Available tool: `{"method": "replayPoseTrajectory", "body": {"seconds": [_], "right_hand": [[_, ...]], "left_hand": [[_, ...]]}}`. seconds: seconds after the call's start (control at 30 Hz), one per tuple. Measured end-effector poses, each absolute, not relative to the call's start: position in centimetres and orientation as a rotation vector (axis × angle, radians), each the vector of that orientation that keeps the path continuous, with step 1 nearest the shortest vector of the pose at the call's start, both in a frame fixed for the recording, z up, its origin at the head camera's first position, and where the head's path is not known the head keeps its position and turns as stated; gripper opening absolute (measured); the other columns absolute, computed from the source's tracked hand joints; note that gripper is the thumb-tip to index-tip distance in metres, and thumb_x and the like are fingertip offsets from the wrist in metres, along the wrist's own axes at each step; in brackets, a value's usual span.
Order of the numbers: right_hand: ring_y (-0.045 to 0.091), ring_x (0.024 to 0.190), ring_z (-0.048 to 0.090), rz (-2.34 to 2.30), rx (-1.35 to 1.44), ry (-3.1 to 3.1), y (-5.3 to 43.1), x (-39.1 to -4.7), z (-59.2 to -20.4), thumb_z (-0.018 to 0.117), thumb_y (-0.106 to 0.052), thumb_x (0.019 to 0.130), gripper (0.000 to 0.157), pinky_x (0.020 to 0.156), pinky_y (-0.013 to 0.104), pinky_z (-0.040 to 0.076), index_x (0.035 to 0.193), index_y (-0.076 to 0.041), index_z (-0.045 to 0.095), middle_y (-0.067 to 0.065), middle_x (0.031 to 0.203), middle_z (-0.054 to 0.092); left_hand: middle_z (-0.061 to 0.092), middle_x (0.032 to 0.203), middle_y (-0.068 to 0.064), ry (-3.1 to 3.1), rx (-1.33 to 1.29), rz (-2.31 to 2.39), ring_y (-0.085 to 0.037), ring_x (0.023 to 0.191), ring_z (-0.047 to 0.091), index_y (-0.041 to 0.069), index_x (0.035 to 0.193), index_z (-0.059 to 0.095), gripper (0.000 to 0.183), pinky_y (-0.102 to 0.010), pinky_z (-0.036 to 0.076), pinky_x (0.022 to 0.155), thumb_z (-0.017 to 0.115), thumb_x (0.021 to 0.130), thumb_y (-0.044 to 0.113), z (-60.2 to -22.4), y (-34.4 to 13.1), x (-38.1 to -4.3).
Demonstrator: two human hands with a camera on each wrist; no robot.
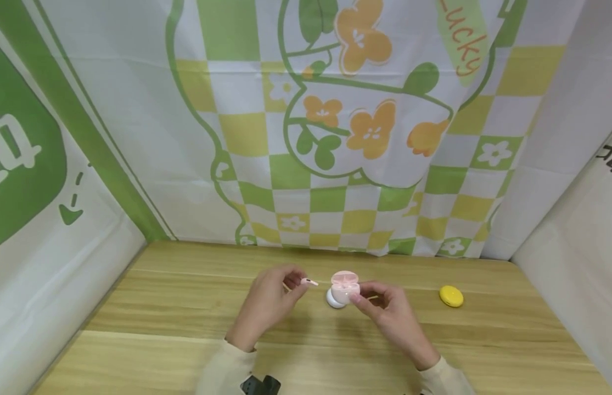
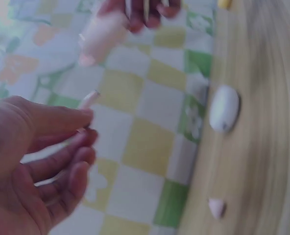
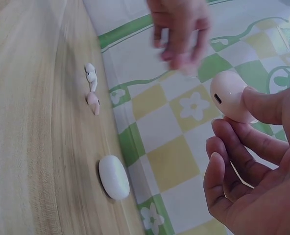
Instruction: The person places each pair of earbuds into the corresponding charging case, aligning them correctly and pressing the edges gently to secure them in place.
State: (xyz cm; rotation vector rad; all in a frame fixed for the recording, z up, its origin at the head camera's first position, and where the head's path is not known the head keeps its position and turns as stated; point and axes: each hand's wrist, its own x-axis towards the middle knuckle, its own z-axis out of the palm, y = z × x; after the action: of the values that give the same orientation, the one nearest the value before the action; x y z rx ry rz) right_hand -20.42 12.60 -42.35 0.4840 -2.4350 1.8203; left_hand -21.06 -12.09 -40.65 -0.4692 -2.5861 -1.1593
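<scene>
Between thumb and fingers, my left hand (image 1: 273, 299) pinches a pink earbud (image 1: 309, 282), its stem (image 2: 90, 100) poking out past the fingertips. To its right, my right hand (image 1: 392, 318) holds a pink earbud charging case (image 1: 346, 293) by its side, thumb across the front. The case lid (image 1: 344, 277) stands raised, and a small port (image 3: 217, 98) shows on the case in the right wrist view. A white charging case (image 1: 333, 299) lies on the table, partly hidden behind the pink one in the head view.
White earbuds (image 3: 91, 77) and another pink earbud (image 3: 93, 102) lie on the wooden table (image 1: 177, 307), left of the white case. A yellow round case (image 1: 451, 296) sits to the right. A checkered cloth (image 1: 335, 208) hangs along the table's back edge.
</scene>
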Motion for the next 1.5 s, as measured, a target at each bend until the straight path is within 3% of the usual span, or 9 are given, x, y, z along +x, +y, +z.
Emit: {"method": "replayPoseTrajectory", "body": {"seconds": [0.4, 0.67, 0.93, 1.5], "right_hand": [[0.016, 0.089, 0.066, 1.822, 0.511, -2.459, 12.3, -20.4, -42.4, 0.076, -0.011, 0.092, 0.019, 0.079, 0.027, 0.055, 0.107, 0.000, 0.075, 0.009, 0.098, 0.072], [0.015, 0.090, 0.065, 1.800, 0.534, -2.455, 12.1, -20.3, -42.3, 0.075, -0.010, 0.092, 0.018, 0.080, 0.029, 0.055, 0.107, 0.000, 0.075, 0.008, 0.097, 0.072], [0.014, 0.089, 0.065, 1.790, 0.552, -2.433, 12.0, -20.2, -42.5, 0.076, -0.008, 0.091, 0.018, 0.079, 0.028, 0.055, 0.107, 0.000, 0.075, 0.007, 0.096, 0.072], [0.011, 0.084, 0.063, 1.638, 0.671, -2.252, 11.5, -19.9, -43.0, 0.075, -0.003, 0.090, 0.013, 0.075, 0.029, 0.055, 0.104, -0.002, 0.076, 0.006, 0.092, 0.073]], "left_hand": [[0.067, 0.088, 0.006, -2.352, -0.659, -1.266, -0.010, 0.082, 0.062, 0.010, 0.099, 0.073, 0.011, -0.036, 0.056, 0.072, 0.077, 0.090, 0.006, -39.3, -11.0, -20.4], [0.068, 0.092, 0.004, -2.270, -0.777, -1.093, -0.013, 0.087, 0.062, 0.008, 0.101, 0.073, 0.013, -0.032, 0.053, 0.072, 0.078, 0.089, 0.005, -39.4, -10.6, -20.4], [0.070, 0.094, 0.001, -2.261, -0.765, -1.021, -0.018, 0.089, 0.064, 0.008, 0.100, 0.074, 0.015, -0.034, 0.053, 0.077, 0.080, 0.086, 0.007, -39.5, -10.0, -20.0], [0.071, 0.091, 0.003, -2.241, -0.760, -0.980, -0.014, 0.089, 0.064, 0.009, 0.097, 0.073, 0.015, -0.033, 0.054, 0.077, 0.082, 0.085, 0.010, -39.4, -9.7, -19.8]]}}
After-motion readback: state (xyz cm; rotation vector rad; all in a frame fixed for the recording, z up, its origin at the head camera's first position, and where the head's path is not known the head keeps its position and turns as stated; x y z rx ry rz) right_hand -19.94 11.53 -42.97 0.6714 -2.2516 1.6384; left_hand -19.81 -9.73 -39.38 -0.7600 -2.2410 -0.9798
